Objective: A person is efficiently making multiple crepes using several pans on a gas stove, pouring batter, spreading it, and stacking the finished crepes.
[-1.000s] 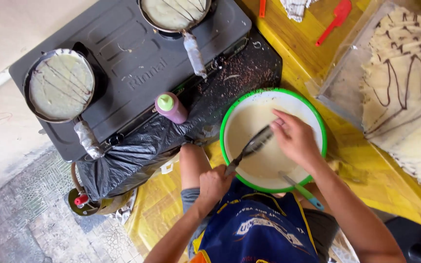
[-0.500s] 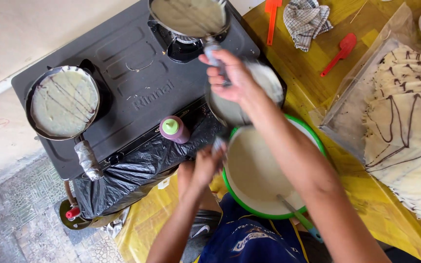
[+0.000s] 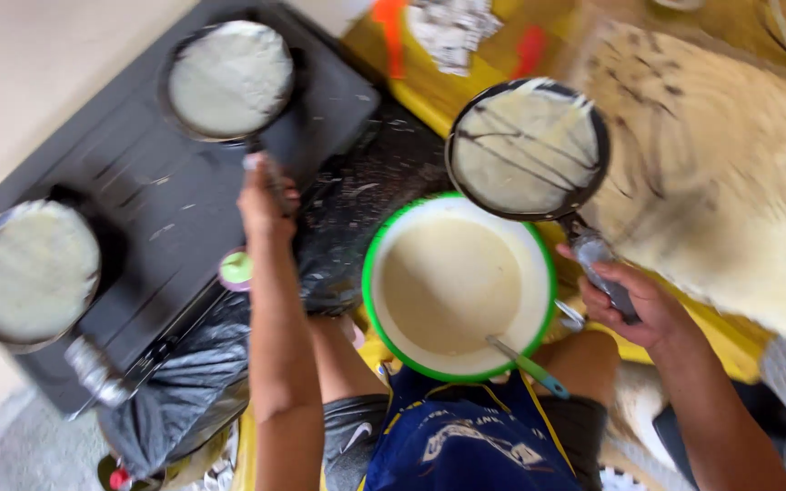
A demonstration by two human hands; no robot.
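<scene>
My right hand (image 3: 637, 307) grips the handle of a black pan (image 3: 528, 150), held up between the batter bowl and the crepe pile. That pan holds a pale crepe streaked with dark lines. My left hand (image 3: 266, 195) reaches over the dark stove (image 3: 152, 214) and closes on the handle of the far pan (image 3: 229, 77), which also holds a pale crepe. Below my arms stands a green-rimmed bowl (image 3: 367, 273) of batter with a teal-handled ladle (image 3: 531, 366) in it. A third pan (image 3: 34, 273) with a crepe sits on the left burner.
A heap of crepes with dark drizzle (image 3: 730, 182) fills the right side on the yellow table. A green-capped squeeze bottle (image 3: 236, 270) stands beside my left forearm. A black plastic bag (image 3: 184, 382) hangs off the stove front. Red spatulas (image 3: 528, 50) and a cloth (image 3: 452, 27) lie at the back.
My right hand left the ladle, took a pan off the stove and carried it right, toward the crepe pile. My left hand rose from the bowl's edge to the far pan's handle.
</scene>
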